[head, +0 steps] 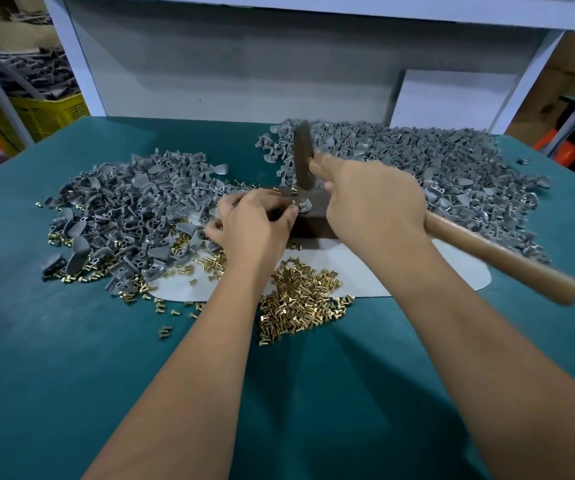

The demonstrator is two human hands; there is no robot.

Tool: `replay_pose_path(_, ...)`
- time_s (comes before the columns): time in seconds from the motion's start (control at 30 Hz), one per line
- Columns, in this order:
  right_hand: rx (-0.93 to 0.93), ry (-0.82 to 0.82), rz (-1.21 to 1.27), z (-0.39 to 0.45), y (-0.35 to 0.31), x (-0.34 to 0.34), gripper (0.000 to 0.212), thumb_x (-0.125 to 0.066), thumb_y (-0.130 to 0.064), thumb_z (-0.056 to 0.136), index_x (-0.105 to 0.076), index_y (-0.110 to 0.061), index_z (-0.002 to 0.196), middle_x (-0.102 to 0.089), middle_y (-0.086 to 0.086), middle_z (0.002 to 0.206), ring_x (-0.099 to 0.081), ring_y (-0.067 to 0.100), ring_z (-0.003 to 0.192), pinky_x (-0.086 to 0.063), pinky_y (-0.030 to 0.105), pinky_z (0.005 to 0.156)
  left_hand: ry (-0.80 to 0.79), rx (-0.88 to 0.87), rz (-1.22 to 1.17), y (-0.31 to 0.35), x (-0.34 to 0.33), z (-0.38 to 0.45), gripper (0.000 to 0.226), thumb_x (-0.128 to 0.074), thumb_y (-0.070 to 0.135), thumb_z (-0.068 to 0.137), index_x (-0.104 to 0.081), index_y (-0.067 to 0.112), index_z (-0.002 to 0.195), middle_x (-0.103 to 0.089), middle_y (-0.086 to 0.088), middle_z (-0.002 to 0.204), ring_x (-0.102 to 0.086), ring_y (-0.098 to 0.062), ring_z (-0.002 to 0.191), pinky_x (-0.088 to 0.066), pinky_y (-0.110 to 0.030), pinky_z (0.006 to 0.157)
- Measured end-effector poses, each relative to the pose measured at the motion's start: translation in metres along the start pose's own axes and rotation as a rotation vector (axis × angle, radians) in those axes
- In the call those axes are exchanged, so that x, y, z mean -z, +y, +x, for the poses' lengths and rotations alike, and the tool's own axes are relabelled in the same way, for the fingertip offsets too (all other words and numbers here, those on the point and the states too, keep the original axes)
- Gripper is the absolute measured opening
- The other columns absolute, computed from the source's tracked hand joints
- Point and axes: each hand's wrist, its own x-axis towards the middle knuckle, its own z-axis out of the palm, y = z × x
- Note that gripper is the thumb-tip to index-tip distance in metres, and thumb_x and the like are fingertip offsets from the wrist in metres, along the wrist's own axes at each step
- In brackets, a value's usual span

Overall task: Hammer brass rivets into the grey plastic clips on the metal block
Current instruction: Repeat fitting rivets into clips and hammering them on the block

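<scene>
A dark metal block sits mid-table on a pale sheet. On its top lies a grey plastic clip with a brass rivet standing in it. My left hand pinches the clip at the block's left side, fingers curled. My right hand grips the wooden handle of a hammer close to the head. The dark hammer head hangs just above the block's far edge. A heap of loose brass rivets lies in front of the block.
Two big heaps of grey clips flank the block: one on the left, a larger one behind and to the right. Teal mat covers the table. A white wall panel backs it. A yellow crate stands far left.
</scene>
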Motion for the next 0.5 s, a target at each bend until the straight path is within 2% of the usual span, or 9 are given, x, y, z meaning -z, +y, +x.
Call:
replay_pose_path(0.07, -0.031, 0.075, 0.010, -0.007, -0.002, 0.001, 0.055, -0.055, -0.019, 0.091, -0.040, -0.042, 0.138, -0.058, 0.002, 0.071, -0.051, 0.025, 0.055, -0.023, 0.022, 0.043, 0.016, -0.002, -0.006, -0.001, -0.001, 0.000, 0.013, -0.068, 0.049, 0.087, -0.074, 0.038, 0.088, -0.061, 0.026, 0.116, -0.027, -0.015, 0.128, -0.013, -0.038, 0.091)
replay_pose_path(0.17, 0.028, 0.000, 0.007, -0.013, -0.003, -0.007, 0.056, -0.052, -0.016, 0.091, -0.038, -0.044, 0.138, -0.054, -0.001, 0.067, -0.042, 0.023, 0.054, -0.018, 0.023, 0.042, 0.025, -0.026, 0.008, -0.001, -0.001, 0.000, 0.015, -0.067, 0.050, 0.087, -0.075, 0.038, 0.091, -0.061, 0.027, 0.117, -0.026, -0.011, 0.124, -0.013, -0.038, 0.089)
replay_pose_path(0.23, 0.008, 0.011, -0.002, -0.010, -0.002, -0.006, 0.055, -0.051, -0.015, 0.092, -0.039, -0.043, 0.137, -0.046, -0.001, 0.061, -0.038, 0.023, 0.052, -0.018, 0.023, 0.041, 0.035, -0.028, 0.008, -0.001, -0.001, -0.001, 0.014, -0.067, 0.049, 0.087, -0.075, 0.038, 0.090, -0.062, 0.026, 0.117, -0.026, -0.010, 0.122, -0.015, -0.040, 0.092)
replay_pose_path(0.33, -0.029, 0.085, 0.003, -0.015, -0.004, -0.002, 0.054, -0.052, -0.020, 0.093, -0.037, -0.041, 0.140, -0.046, 0.001, 0.067, -0.037, 0.023, 0.049, -0.026, 0.025, 0.043, 0.057, -0.036, 0.012, 0.000, -0.003, -0.002, 0.012, -0.068, 0.048, 0.087, -0.075, 0.038, 0.088, -0.064, 0.024, 0.114, -0.028, -0.015, 0.125, -0.018, -0.047, 0.099)
replay_pose_path(0.43, 0.039, -0.015, -0.034, -0.019, -0.004, -0.007, 0.056, -0.050, -0.017, 0.092, -0.035, -0.043, 0.139, -0.042, -0.002, 0.063, -0.039, 0.023, 0.052, -0.021, 0.025, 0.043, 0.054, -0.057, 0.006, 0.000, -0.001, -0.001, 0.011, -0.068, 0.046, 0.088, -0.075, 0.039, 0.089, -0.064, 0.024, 0.115, -0.030, -0.017, 0.126, -0.018, -0.050, 0.101)
replay_pose_path(0.5, -0.001, -0.022, -0.022, -0.014, -0.002, -0.005, 0.055, -0.050, -0.017, 0.093, -0.036, -0.044, 0.139, -0.033, -0.004, 0.059, -0.038, 0.022, 0.052, -0.020, 0.025, 0.043, 0.048, -0.057, 0.009, 0.000, -0.001, -0.001, 0.011, -0.067, 0.047, 0.088, -0.075, 0.039, 0.089, -0.064, 0.025, 0.115, -0.030, -0.016, 0.127, -0.017, -0.051, 0.102)
